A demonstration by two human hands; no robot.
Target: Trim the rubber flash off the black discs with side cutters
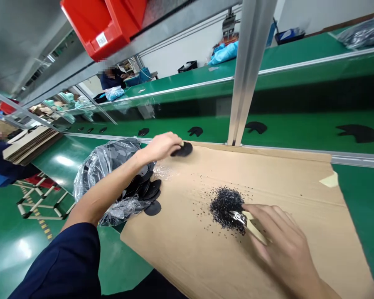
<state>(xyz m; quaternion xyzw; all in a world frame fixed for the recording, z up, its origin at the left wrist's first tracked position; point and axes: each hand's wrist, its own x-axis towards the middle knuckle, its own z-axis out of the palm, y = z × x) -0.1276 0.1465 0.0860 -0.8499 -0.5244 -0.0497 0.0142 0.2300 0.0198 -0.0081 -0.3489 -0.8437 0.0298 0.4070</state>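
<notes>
My left hand (164, 146) grips a flat black disc (184, 149) at the far edge of the cardboard sheet. Cream-handled nippers (253, 229) are held in my right hand (282, 238), their metal jaws over a heap of small black bits (227, 203). Under my left forearm, a clear plastic bag (95, 170) lies on its side, with several black discs (152, 190) spilling from its mouth. One black disc (152, 208) rests on the cardboard just outside the bag.
Cardboard (180, 245) covers the bench top. Beyond it runs a green belt (218, 133) with several notched black pieces (256, 127). A metal post (247, 70) rises at the cardboard's far edge. Overhead hangs a red bin (106, 31). Flattened cardboard (31, 143) is stacked at left, near another person (3, 160).
</notes>
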